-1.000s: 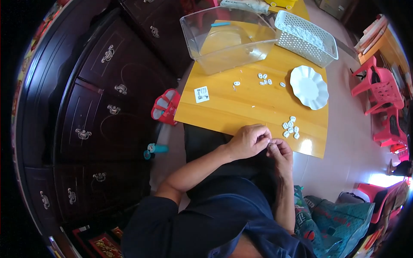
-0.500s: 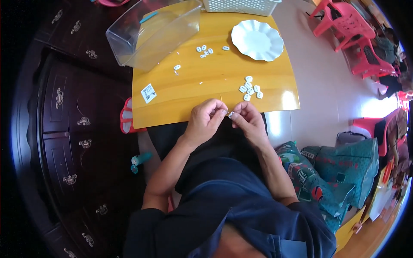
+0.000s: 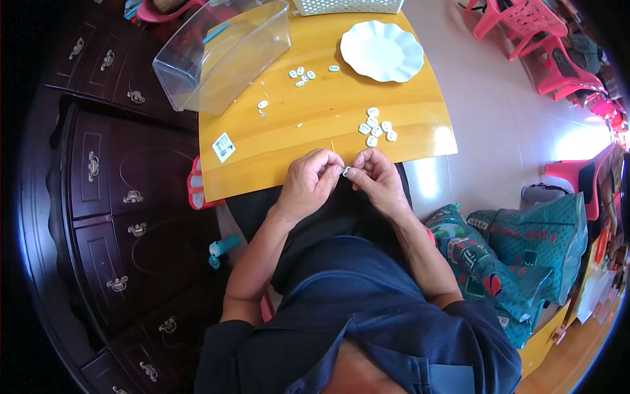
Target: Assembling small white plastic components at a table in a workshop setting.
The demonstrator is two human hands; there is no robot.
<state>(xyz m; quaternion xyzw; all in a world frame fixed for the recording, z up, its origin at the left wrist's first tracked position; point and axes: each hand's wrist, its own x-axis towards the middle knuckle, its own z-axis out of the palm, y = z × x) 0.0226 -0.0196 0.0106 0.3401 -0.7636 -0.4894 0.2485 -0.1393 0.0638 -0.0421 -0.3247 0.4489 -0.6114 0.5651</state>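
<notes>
Just past the table's near edge, both my hands meet fingertip to fingertip above my lap. My right hand [image 3: 379, 182] pinches a small white plastic piece [image 3: 346, 171] with dark holes or marks between thumb and forefinger. Against its left side, the closed fingertips of my left hand [image 3: 310, 182] press together; what they grip is hidden. A thin yellowish sliver [image 3: 332, 145] shows just beyond the left fingers, but I cannot tell whether it is held. Beyond my right hand lies a loose group of similar white pieces [image 3: 372, 123]. Another such group [image 3: 302, 77] lies farther off.
On the yellow wooden table [image 3: 262, 154] stand a clear plastic bin [image 3: 223, 56], a scalloped white plate [image 3: 382, 51] and a white perforated basket [image 3: 348, 6]. A printed sticker [image 3: 224, 148] lies at left. Dark drawers [image 3: 111, 177] flank the left; green bags [image 3: 525, 230] rest at right.
My view has shifted slightly, so the table things sit a little higher and farther left. Both hands keep their pinch, with only slight movement at the fingertips.
</notes>
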